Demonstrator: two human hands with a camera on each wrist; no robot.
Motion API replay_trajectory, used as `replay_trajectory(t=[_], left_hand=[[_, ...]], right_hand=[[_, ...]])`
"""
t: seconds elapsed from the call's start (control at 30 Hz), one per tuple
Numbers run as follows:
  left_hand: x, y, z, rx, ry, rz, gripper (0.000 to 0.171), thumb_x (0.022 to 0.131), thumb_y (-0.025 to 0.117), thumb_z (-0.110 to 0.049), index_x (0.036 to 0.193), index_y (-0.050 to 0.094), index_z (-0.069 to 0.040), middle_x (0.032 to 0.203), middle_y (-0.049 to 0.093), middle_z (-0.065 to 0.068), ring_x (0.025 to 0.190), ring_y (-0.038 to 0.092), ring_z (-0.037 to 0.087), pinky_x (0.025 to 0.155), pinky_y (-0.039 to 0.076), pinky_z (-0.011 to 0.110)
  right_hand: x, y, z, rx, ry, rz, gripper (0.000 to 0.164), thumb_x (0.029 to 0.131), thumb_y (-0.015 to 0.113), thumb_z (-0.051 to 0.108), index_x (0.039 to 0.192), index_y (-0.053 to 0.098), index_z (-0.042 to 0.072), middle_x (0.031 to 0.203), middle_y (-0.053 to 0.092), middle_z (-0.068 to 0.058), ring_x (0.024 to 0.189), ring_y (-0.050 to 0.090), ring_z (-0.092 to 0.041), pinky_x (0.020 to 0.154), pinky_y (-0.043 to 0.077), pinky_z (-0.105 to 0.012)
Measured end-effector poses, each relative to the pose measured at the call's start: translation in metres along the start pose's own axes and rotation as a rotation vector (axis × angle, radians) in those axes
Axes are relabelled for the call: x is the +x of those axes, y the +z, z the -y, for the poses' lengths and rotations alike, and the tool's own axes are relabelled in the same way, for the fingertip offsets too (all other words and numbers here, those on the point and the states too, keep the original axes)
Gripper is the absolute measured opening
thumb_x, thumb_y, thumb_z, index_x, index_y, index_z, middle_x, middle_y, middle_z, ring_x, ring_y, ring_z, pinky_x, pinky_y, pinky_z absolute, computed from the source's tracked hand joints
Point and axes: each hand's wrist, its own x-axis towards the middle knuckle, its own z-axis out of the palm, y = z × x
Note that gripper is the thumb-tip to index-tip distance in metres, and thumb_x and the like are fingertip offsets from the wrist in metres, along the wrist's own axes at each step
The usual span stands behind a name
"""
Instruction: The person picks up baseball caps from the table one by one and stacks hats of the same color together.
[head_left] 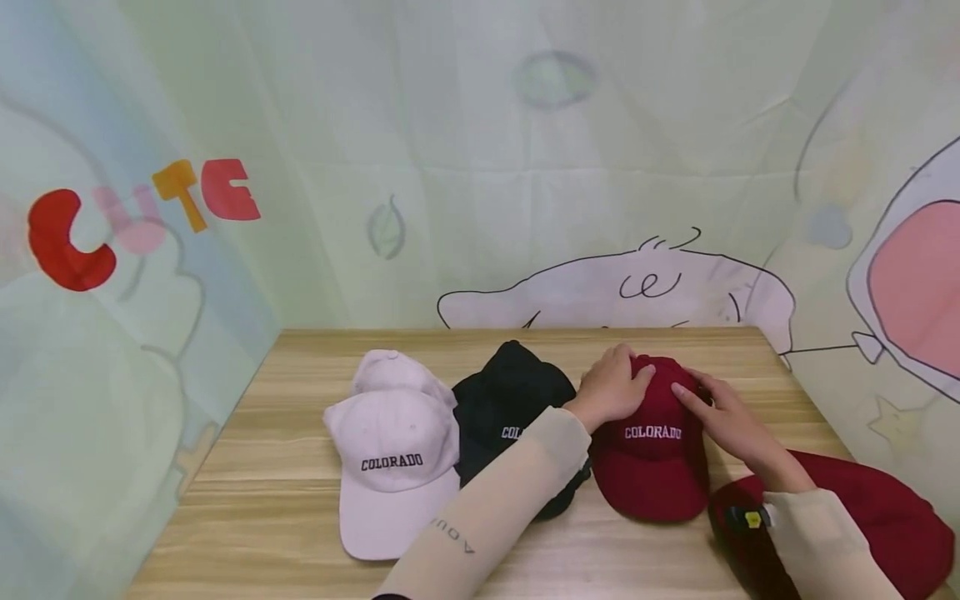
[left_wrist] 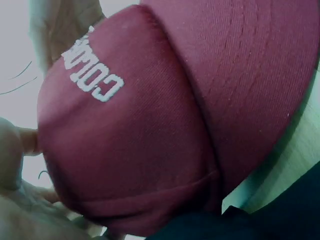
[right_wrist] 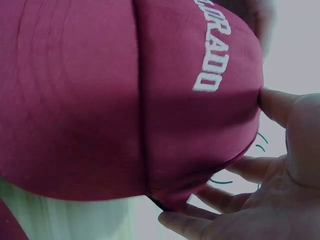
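Note:
A dark red baseball cap (head_left: 651, 475) with white COLORADO lettering stands on the table, its brim toward me. My left hand (head_left: 611, 387) grips the crown from the left, thumb in front and fingers behind. On the other side my right hand (head_left: 731, 417) holds the crown between its thumb and its fingers, which reach round the side edge. In the left wrist view the cap (left_wrist: 130, 130) fills most of the picture. The right wrist view shows the thumb on top of the crown and several fingers (right_wrist: 220, 197) along the lower edge of the cap.
Left of the red cap lies a black cap (head_left: 513, 379), partly covered by my left forearm. Further left, a white cap (head_left: 393, 429) touches it. Another dark red piece of headwear (head_left: 877, 508) lies under my right forearm. A printed curtain (head_left: 420, 167) stands behind the wooden table (head_left: 262, 467).

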Motion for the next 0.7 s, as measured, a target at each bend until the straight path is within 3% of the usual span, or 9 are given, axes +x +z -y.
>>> replay_trajectory(t=[0.1, 0.2, 0.3, 0.43, 0.5, 0.53, 0.6, 0.7], left_hand=[[-0.001, 0.001, 0.0, 0.056, -0.013, -0.011, 0.049, 0.104, 0.053, -0.05, 0.138, 0.053, -0.015, 0.127, 0.06, 0.001, 0.113, 0.056, 0.017, 0.094, 0.047, 0.038], [-0.003, 0.002, -0.001, 0.123, -0.003, -0.005, 0.059, 0.101, 0.056, -0.057, 0.143, 0.051, -0.017, 0.133, 0.057, 0.002, 0.118, 0.051, 0.018, 0.095, 0.046, 0.039], [-0.004, 0.004, -0.003, 0.178, 0.008, 0.013, 0.067, 0.098, 0.058, -0.061, 0.149, 0.048, -0.019, 0.139, 0.053, 0.003, 0.123, 0.048, 0.02, 0.098, 0.045, 0.041], [-0.005, 0.005, -0.005, 0.188, 0.007, 0.034, 0.066, 0.101, 0.057, -0.056, 0.155, 0.043, -0.02, 0.146, 0.049, 0.003, 0.129, 0.045, 0.022, 0.103, 0.042, 0.043], [-0.005, 0.005, -0.006, 0.196, 0.004, 0.037, 0.063, 0.103, 0.055, -0.053, 0.156, 0.041, -0.021, 0.149, 0.048, 0.002, 0.133, 0.045, 0.022, 0.106, 0.042, 0.044], [-0.005, 0.005, -0.006, 0.2, 0.003, 0.037, 0.061, 0.105, 0.053, -0.051, 0.157, 0.041, -0.021, 0.15, 0.047, 0.002, 0.134, 0.044, 0.022, 0.108, 0.041, 0.044], [-0.006, 0.005, -0.008, 0.215, 0.003, 0.037, 0.059, 0.106, 0.051, -0.048, 0.157, 0.04, -0.022, 0.152, 0.046, 0.001, 0.137, 0.043, 0.022, 0.11, 0.04, 0.044], [-0.007, 0.007, -0.01, 0.231, 0.016, 0.028, 0.057, 0.107, 0.05, -0.047, 0.158, 0.039, -0.023, 0.155, 0.044, 0.0, 0.142, 0.04, 0.022, 0.115, 0.038, 0.043]], right_hand=[[0.003, 0.003, 0.0, 0.023, 0.01, 0.025, 0.069, 0.111, 0.045, 0.04, 0.16, 0.027, -0.005, 0.158, 0.039, -0.032, 0.147, 0.034, -0.052, 0.113, 0.038, -0.066], [0.005, 0.006, -0.001, 0.04, 0.004, 0.037, 0.069, 0.111, 0.047, 0.038, 0.16, 0.025, -0.005, 0.16, 0.035, -0.033, 0.148, 0.03, -0.054, 0.114, 0.032, -0.071], [0.005, 0.007, -0.003, 0.031, -0.016, 0.026, 0.067, 0.111, 0.047, 0.035, 0.16, 0.026, -0.006, 0.158, 0.039, -0.032, 0.145, 0.037, -0.051, 0.114, 0.04, -0.063], [0.004, 0.009, -0.003, 0.0, -0.043, -0.005, 0.063, 0.111, 0.048, 0.033, 0.158, 0.031, -0.005, 0.153, 0.047, -0.029, 0.139, 0.047, -0.045, 0.104, 0.051, -0.029], [0.004, 0.01, -0.002, -0.011, -0.056, -0.019, 0.062, 0.111, 0.049, 0.032, 0.157, 0.033, -0.006, 0.151, 0.05, -0.029, 0.136, 0.05, -0.044, 0.099, 0.05, -0.022], [0.003, 0.01, -0.001, -0.013, -0.061, -0.026, 0.061, 0.111, 0.049, 0.031, 0.157, 0.033, -0.007, 0.15, 0.05, -0.03, 0.136, 0.05, -0.045, 0.099, 0.051, -0.024], [0.001, 0.011, 0.0, -0.023, -0.055, -0.036, 0.062, 0.111, 0.049, 0.031, 0.156, 0.032, -0.008, 0.151, 0.047, -0.032, 0.139, 0.047, -0.049, 0.107, 0.051, -0.041], [-0.006, 0.011, 0.001, -0.04, -0.012, -0.04, 0.067, 0.11, 0.049, 0.034, 0.157, 0.029, -0.009, 0.155, 0.036, -0.037, 0.144, 0.035, -0.055, 0.112, 0.037, -0.069]])
